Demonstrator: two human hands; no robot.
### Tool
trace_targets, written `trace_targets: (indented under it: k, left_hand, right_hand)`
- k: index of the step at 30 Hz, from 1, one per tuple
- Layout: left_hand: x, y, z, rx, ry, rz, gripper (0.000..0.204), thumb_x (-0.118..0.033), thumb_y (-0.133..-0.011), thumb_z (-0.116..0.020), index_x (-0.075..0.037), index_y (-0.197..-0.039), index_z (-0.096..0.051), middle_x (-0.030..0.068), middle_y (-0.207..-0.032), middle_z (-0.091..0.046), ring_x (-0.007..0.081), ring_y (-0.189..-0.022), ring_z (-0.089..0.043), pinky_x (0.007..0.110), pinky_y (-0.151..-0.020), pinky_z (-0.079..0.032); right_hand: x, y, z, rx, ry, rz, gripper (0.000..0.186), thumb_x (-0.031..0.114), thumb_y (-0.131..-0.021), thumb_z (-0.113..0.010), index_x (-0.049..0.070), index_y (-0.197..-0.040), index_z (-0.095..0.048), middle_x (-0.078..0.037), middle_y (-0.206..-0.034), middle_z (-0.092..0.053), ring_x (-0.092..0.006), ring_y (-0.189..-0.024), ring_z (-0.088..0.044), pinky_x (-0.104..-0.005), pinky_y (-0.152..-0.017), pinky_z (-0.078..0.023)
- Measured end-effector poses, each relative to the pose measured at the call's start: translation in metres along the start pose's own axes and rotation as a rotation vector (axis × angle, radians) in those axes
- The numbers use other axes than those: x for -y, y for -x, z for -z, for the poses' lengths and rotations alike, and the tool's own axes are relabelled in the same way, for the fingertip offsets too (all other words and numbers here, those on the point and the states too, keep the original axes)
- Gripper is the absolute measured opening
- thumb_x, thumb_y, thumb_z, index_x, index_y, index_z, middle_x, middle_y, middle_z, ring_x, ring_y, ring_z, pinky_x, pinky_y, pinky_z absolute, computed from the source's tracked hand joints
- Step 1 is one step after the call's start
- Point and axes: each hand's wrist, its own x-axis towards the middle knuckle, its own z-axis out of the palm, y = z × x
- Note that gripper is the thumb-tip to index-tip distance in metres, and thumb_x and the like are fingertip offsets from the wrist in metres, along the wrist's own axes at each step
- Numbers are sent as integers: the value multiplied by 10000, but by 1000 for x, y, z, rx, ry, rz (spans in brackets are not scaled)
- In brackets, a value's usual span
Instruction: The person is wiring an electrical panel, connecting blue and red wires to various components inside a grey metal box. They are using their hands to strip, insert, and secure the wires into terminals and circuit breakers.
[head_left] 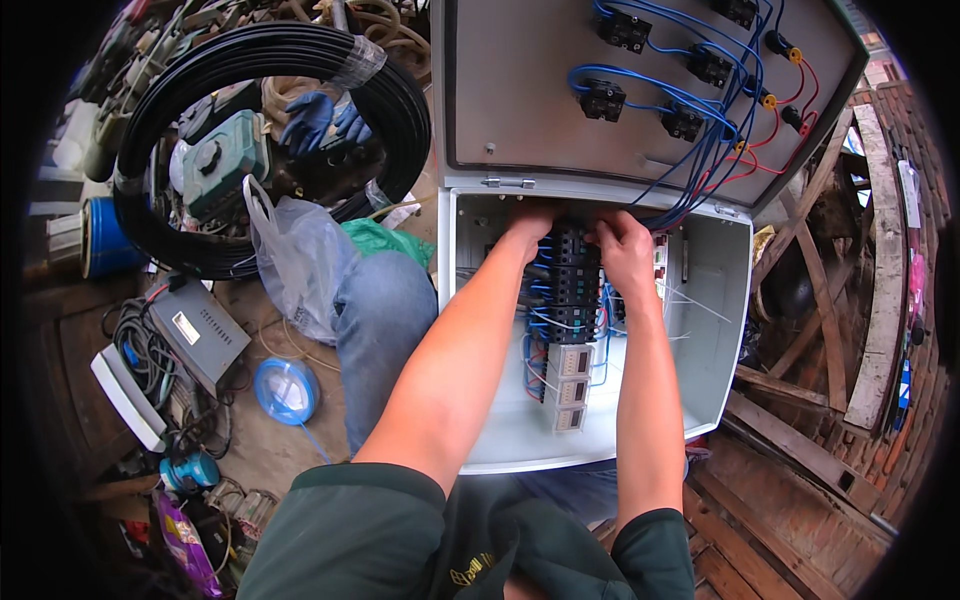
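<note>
Dark sleeves (350, 525), both hands (626, 248) at black modules (573, 285).

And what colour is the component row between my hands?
Mostly black: the component row shows best in the head view.

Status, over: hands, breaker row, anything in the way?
Left hand at far end of black breaker row, fingers shadowed; right hand opposite, grip unclear. Row inside open box. Possible obstruction: blue door wires near right hand.
</note>
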Motion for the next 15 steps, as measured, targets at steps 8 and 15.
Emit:
trace_targets:
  k: [8,15]
  left_hand:
    - [2,-1,13,72,-55,-7,384,-155,-872,-735,-10,-1217,-653,83,-1188,-664,159,-1068,-588,325,-952,-456]
    - [26,-26,14,-78,-223,27,436,-186,-879,-660,-20,-1282,-628,150,-1277,-653,239,-1133,-616,356,-934,-478]
  right_hand:
    - [10,-4,-9,-77,279,248,162,71,-956,-558,2,-1082,-633,-260,-955,-682,-455,-924,-637,-454,-787,-522]
    - [5,-6,-18,-139,205,281,159,88,-929,-616,21,-1042,-704,-233,-959,-701,-403,-888,-682,-406,-794,-531]
